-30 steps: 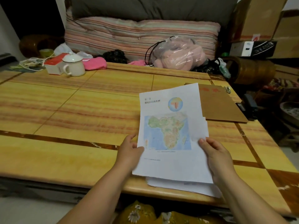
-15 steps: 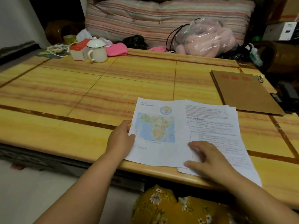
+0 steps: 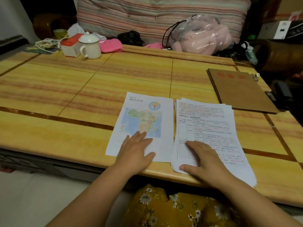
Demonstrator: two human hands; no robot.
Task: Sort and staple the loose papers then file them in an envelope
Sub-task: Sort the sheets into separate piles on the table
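Map sheet (image 3: 141, 122) under flat left hand (image 3: 135, 149), paper stack (image 3: 211, 133) (text pages) under flat right hand (image 3: 205, 158).

Little is reading clearly here. The text sheets (image 3: 208, 128) are showing dense printed lines and a table — all too blurred to make out. The map sheet (image 3: 142, 122) is carrying a small heading, equally illegible, and the brown envelope (image 3: 241, 90) is bearing three red characters — smeared beyond reading.

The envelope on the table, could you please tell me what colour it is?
Brown envelope, with red characters along its far end, seen in the head view.
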